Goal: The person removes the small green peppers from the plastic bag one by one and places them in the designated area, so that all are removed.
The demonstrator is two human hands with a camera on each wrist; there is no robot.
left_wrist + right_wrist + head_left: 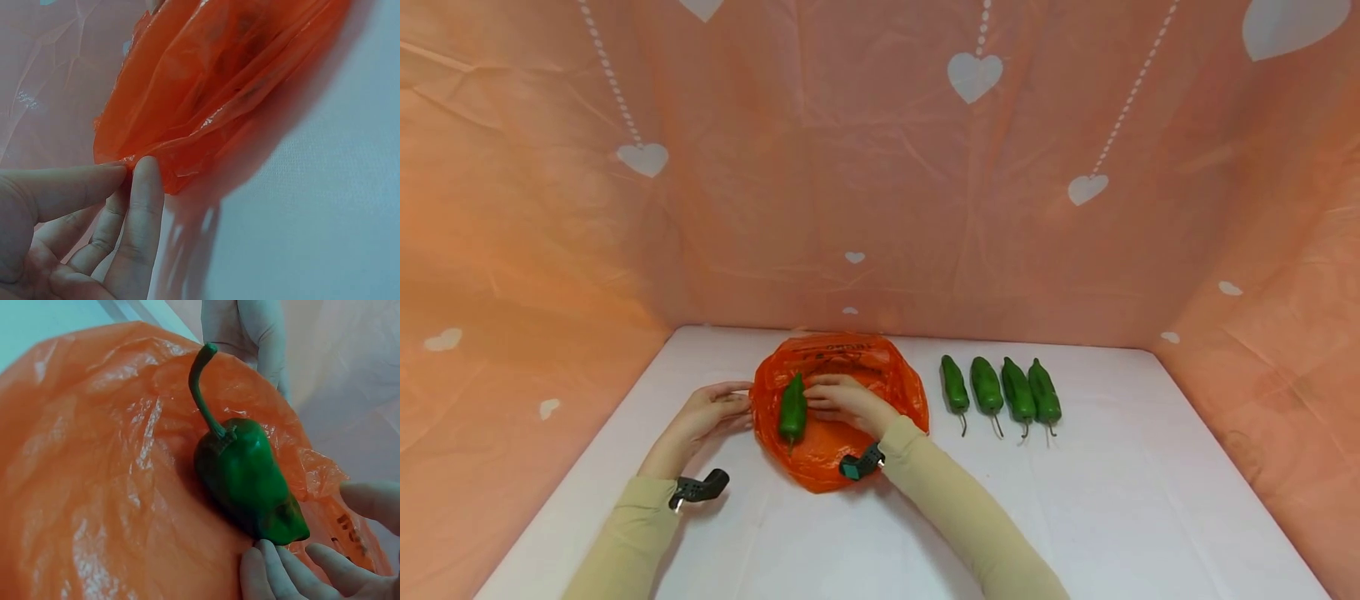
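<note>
An orange-red plastic bag (814, 468) lies spread open on the white table, its rim raised around it. One green pepper (793, 410) rests inside, toward the left, with its stem pointing at the near side. My left hand (706, 415) pinches the bag's left edge between thumb and fingers, as the left wrist view shows. Reaching in over the bag, my right hand (847, 402) has its fingertips right at the pepper's tapered end. In the right wrist view its thumb (375, 501) stands apart from the pepper, with the fingers loosely bent.
To the right of the bag, several green peppers (987, 387) lie side by side in a row, stems toward the near side. The white table (1120, 500) is bordered at the back and sides by a pinkish-orange curtain (910, 183) with white hearts.
</note>
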